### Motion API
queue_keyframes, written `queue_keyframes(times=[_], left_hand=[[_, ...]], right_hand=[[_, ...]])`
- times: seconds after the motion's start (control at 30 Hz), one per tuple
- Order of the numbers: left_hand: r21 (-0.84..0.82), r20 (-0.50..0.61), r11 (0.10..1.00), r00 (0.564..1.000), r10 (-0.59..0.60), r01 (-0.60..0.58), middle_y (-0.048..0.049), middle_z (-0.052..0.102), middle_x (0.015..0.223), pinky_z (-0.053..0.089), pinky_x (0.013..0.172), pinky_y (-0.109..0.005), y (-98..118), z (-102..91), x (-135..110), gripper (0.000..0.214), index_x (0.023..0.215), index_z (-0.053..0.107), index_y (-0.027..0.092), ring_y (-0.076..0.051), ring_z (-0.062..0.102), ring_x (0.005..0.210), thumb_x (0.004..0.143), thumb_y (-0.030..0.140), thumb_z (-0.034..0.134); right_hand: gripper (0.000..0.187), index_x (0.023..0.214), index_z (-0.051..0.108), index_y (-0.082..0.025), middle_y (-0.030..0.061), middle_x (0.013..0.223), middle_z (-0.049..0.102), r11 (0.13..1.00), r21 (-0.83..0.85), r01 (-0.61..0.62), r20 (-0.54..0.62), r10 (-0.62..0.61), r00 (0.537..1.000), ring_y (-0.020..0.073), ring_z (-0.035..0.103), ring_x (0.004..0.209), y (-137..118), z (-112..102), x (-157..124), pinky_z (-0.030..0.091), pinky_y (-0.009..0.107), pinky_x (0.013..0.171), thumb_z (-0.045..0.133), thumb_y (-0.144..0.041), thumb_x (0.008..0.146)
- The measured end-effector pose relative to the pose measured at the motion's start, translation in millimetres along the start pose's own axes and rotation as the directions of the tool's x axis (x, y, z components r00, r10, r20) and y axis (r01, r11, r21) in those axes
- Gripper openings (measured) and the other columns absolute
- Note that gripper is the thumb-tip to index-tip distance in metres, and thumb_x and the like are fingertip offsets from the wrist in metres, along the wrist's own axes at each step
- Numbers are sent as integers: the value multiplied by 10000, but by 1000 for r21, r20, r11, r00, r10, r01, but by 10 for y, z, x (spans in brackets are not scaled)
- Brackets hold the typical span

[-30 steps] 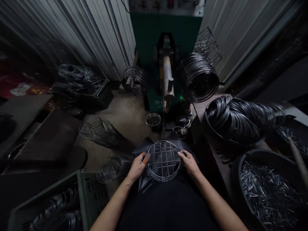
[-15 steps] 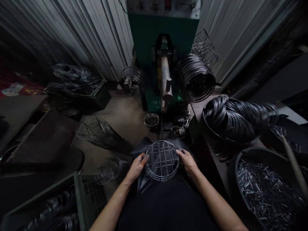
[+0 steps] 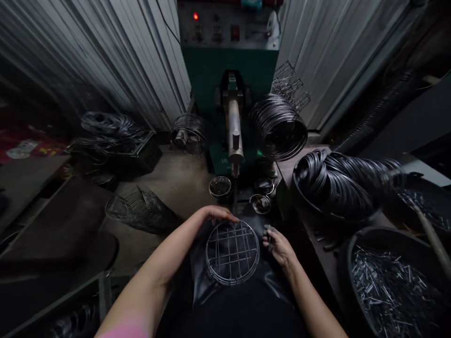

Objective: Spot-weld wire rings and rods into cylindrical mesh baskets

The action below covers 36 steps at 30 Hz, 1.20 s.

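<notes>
We record a green machine [image 3: 197,65] at upper centre of the frame. At lower right, a black tub [image 3: 345,270] holds a heap of short metal pieces [image 3: 387,291]; above it, a smaller basin [image 3: 324,214] carries coils of dark wire [image 3: 338,183]. A crate [image 3: 103,293] at lower left contains wire rings [image 3: 75,319].

The round wire rack [image 3: 230,256] lies at lower centre, over the dark apron [image 3: 275,286]. We judge it light, stiff and fairly smooth, its joints the likeliest weak points; the outer rim is the sound place to hold.

The left hand [image 3: 220,214] pinches the rack's upper rim. The right hand [image 3: 278,246], fingers curled inward, is just beside the rack's right edge, apart from it; whether that grip contains anything, we cannot tell.
</notes>
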<state>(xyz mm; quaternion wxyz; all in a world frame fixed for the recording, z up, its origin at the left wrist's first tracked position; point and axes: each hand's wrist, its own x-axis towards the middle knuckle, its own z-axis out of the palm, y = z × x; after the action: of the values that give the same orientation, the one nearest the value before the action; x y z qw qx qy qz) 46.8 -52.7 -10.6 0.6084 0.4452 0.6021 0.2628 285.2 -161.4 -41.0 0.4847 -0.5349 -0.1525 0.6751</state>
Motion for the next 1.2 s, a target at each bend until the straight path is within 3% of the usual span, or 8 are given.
queue_keyframes(times=[0.2,0.3,0.4,0.5,0.7,0.9,0.97,1.2], left_hand=[[236,331,966,926,-181,104,-25,645,526,420,425,-279,113,-72,-96,241,605,657,189,-201,580,463,392,164,765],[251,359,968,931,-67,-27,-36,681,626,465,522,-281,242,-175,-374,314,665,681,182,-210,619,576,369,192,788],[326,297,911,942,156,-254,-51,698,808,493,717,-316,361,-268,-779,457,834,681,178,-239,638,784,404,273,802],[443,188,781,898,398,-439,-88,648,1035,453,890,-389,452,-340,-1213,606,1000,631,182,-278,596,976,431,302,801],[714,-13,457,642,766,-530,-129,467,1279,361,1031,-452,434,-318,-1549,647,1104,550,172,-310,415,1229,498,264,755],[751,-38,454,656,754,-479,-121,478,1263,400,1009,-449,339,-173,-1184,646,1087,541,178,-305,462,1190,494,290,770],[749,-24,453,664,747,-483,-121,485,1257,412,997,-446,327,-132,-1061,635,1080,546,175,-306,477,1175,495,291,764],[786,59,371,659,750,-494,-151,493,1253,391,996,-456,345,-75,-796,626,1082,555,151,-320,459,1185,505,303,745]], right_hand=[[212,715,572,-218,1,656,581,996,82,-29,17,27,999,155,560,604,-87,-158,-36,459,309,575,702,-292,564],[208,728,581,-222,-2,647,588,985,-56,160,-95,-165,982,159,546,588,-91,-149,-46,438,294,546,675,-350,594],[236,779,611,-210,20,734,631,839,-353,413,-176,-494,852,181,563,672,-15,-141,-72,443,298,599,640,-403,645],[260,779,626,-191,52,789,658,625,-594,506,-53,-658,751,208,591,770,117,-225,-80,460,328,717,600,-431,681],[267,756,647,-189,73,753,679,317,-791,523,213,-659,721,221,634,705,20,-337,-86,498,342,676,537,-426,702],[178,858,656,-230,51,885,690,81,-696,714,556,-569,607,196,644,848,-608,264,-465,478,306,776,512,-322,807],[146,886,638,-234,38,886,690,32,-699,714,599,-519,609,189,644,833,-748,474,-535,469,294,764,537,-288,794],[188,772,531,-207,-33,668,587,27,-816,577,533,-348,771,134,544,627,-926,953,-286,369,206,555,628,-148,623]])
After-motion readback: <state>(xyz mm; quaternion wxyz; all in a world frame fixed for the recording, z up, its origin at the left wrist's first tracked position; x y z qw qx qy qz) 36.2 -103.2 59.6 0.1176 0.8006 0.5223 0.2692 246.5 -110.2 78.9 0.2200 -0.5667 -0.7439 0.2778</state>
